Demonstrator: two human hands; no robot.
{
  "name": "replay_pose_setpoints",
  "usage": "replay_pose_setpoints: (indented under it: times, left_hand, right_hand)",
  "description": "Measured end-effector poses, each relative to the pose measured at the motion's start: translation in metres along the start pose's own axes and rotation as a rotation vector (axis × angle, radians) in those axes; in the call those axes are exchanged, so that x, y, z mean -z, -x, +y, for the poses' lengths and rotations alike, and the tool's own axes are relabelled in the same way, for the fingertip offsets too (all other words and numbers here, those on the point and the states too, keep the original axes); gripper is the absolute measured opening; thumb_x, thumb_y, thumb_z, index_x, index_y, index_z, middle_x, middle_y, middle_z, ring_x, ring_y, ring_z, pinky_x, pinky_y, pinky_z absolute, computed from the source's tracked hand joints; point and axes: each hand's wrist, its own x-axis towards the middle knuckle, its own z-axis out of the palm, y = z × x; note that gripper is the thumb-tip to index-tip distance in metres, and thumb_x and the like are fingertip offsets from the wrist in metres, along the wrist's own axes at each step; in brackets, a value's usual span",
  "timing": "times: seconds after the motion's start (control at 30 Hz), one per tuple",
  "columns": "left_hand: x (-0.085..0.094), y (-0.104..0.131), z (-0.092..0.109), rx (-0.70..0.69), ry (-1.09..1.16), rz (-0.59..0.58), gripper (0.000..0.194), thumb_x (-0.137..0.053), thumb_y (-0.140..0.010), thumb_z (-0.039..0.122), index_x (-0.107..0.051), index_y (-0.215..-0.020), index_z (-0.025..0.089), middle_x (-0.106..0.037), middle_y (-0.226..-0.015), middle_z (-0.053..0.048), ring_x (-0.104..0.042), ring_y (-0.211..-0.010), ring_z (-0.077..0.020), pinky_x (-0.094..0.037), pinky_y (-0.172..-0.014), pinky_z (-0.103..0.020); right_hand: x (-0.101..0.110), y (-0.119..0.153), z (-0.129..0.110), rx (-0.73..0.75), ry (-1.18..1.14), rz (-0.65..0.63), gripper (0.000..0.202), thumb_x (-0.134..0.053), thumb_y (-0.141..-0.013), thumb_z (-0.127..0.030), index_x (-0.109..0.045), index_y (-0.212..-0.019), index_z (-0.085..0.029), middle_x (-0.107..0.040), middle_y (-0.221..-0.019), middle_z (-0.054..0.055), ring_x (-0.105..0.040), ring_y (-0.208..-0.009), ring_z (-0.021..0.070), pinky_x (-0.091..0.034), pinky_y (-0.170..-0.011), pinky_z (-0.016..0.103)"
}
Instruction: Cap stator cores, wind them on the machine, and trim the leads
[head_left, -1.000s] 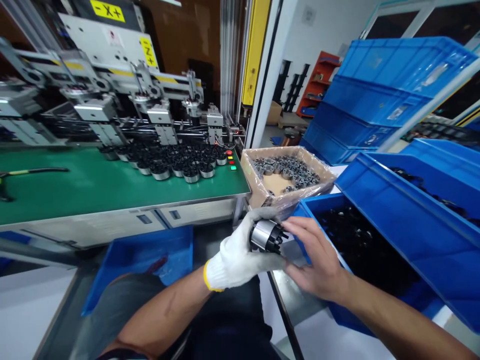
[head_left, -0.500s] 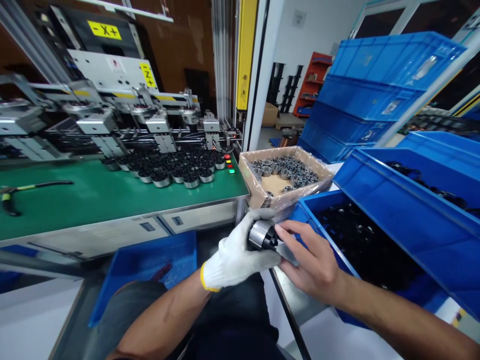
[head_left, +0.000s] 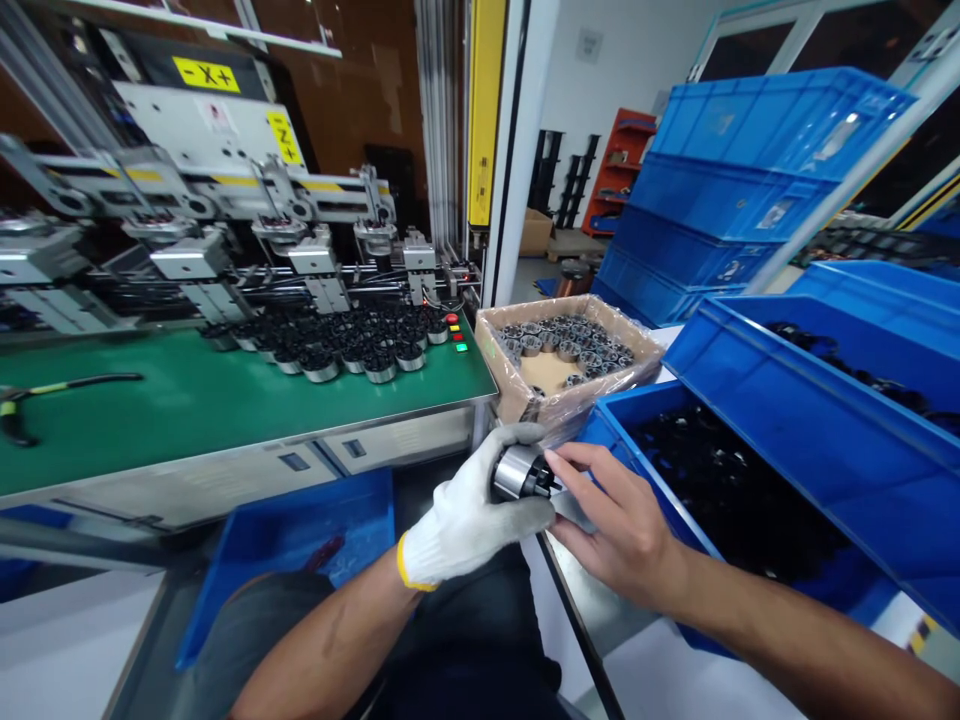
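Near the middle of the view, my left hand (head_left: 469,515), in a white knitted glove with a yellow cuff, is wrapped round a stator core (head_left: 515,470). This is a silver metal ring with black plastic at its ends, held on its side with one end facing right. My bare right hand (head_left: 622,520) meets that end: its index finger and thumb are closed on the black plastic insulator (head_left: 541,476), while the other fingers are bent behind. The fingers hide part of the insulator, so I cannot tell how fully it sits in the ring.
Many stator cores with black tops (head_left: 322,365) stand on the green bench (head_left: 187,400), with pliers (head_left: 67,383) at left. A carton (head_left: 517,395) holds bare metal cores. Blue bins (head_left: 810,430) of black parts are at right. Behind the bench stands a machine (head_left: 195,255).
My hands stay at the stator core, with the right fingers shifting slightly at its black end. Behind the bench, the machine's plate and linkage arms have changed position.
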Motion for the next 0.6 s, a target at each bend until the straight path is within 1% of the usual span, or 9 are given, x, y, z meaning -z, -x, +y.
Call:
replay_pose_setpoints:
  times: [0.1,0.17,0.23,0.3,0.37,0.47,0.53,0.6]
  left_hand:
    - [-0.001,0.001,0.004,0.043,-0.028,-0.002,0.066,-0.074,-0.076,0.027,-0.054,-0.138,0.03,-0.07,-0.109,0.001,-0.064,-0.094,-0.0202,-0.051,-0.09,-0.034]
    - [-0.005,0.0,0.005,0.039,0.002,-0.003,0.066,-0.074,-0.075,0.026,-0.053,-0.138,0.027,-0.07,-0.106,0.001,-0.064,-0.092,-0.0197,-0.052,-0.087,-0.033]
    - [-0.011,-0.002,0.004,0.004,0.085,-0.003,0.067,-0.073,-0.072,0.022,-0.053,-0.137,0.023,-0.069,-0.105,-0.001,-0.064,-0.092,-0.0197,-0.052,-0.086,-0.032]
    - [-0.016,-0.004,0.0,-0.04,0.189,0.01,0.064,-0.072,-0.072,0.022,-0.055,-0.134,0.02,-0.069,-0.107,-0.003,-0.063,-0.095,-0.0204,-0.053,-0.087,-0.031]
    - [-0.018,-0.004,-0.006,-0.077,0.261,0.039,0.059,-0.07,-0.075,0.025,-0.056,-0.132,0.019,-0.068,-0.107,-0.003,-0.063,-0.094,-0.0201,-0.052,-0.085,-0.03]
    - [-0.012,-0.002,-0.013,-0.095,0.293,0.044,0.061,-0.069,-0.077,0.03,-0.055,-0.136,0.02,-0.068,-0.106,-0.004,-0.062,-0.086,-0.0188,-0.052,-0.075,-0.028]
    - [-0.006,-0.001,-0.013,-0.07,0.267,0.037,0.067,-0.069,-0.075,0.029,-0.052,-0.14,0.022,-0.069,-0.108,-0.004,-0.062,-0.083,-0.0185,-0.052,-0.072,-0.028]
    - [-0.004,-0.003,-0.012,-0.057,0.196,0.023,0.07,-0.066,-0.079,0.026,-0.047,-0.146,0.025,-0.07,-0.112,-0.004,-0.064,-0.085,-0.0193,-0.055,-0.077,-0.03]
  right_hand:
    - [-0.001,0.002,0.001,-0.029,-0.018,-0.015,0.039,-0.062,-0.091,-0.009,-0.058,-0.129,-0.005,-0.067,-0.11,0.021,-0.068,-0.101,0.0279,-0.063,-0.082,0.039]
    - [-0.003,0.004,0.001,-0.012,0.004,-0.012,0.04,-0.062,-0.09,-0.009,-0.058,-0.13,-0.004,-0.067,-0.111,0.022,-0.068,-0.103,0.0287,-0.063,-0.082,0.039]
    - [-0.006,0.005,0.002,0.018,0.037,-0.01,0.043,-0.061,-0.088,-0.006,-0.057,-0.131,-0.003,-0.067,-0.111,0.023,-0.067,-0.103,0.0299,-0.063,-0.082,0.04]
    - [-0.008,0.006,0.003,0.029,0.05,-0.015,0.044,-0.061,-0.088,-0.007,-0.057,-0.132,-0.004,-0.067,-0.11,0.023,-0.068,-0.102,0.0303,-0.064,-0.081,0.042]
    - [-0.008,0.003,0.005,0.028,0.009,-0.023,0.043,-0.065,-0.091,-0.014,-0.058,-0.133,-0.006,-0.067,-0.109,0.022,-0.068,-0.102,0.0302,-0.063,-0.081,0.042]
    - [0.001,-0.003,0.011,-0.07,-0.168,-0.048,0.048,-0.07,-0.092,-0.027,-0.057,-0.136,-0.011,-0.066,-0.117,0.02,-0.067,-0.109,0.0285,-0.062,-0.09,0.042]
    - [0.008,-0.007,0.017,-0.148,-0.237,-0.006,0.05,-0.069,-0.093,-0.027,-0.056,-0.139,-0.014,-0.063,-0.124,0.018,-0.064,-0.115,0.0276,-0.059,-0.097,0.042]
    - [0.015,-0.009,0.022,-0.183,-0.228,0.092,0.049,-0.066,-0.093,-0.021,-0.055,-0.141,-0.016,-0.063,-0.126,0.017,-0.062,-0.119,0.0278,-0.056,-0.1,0.045]
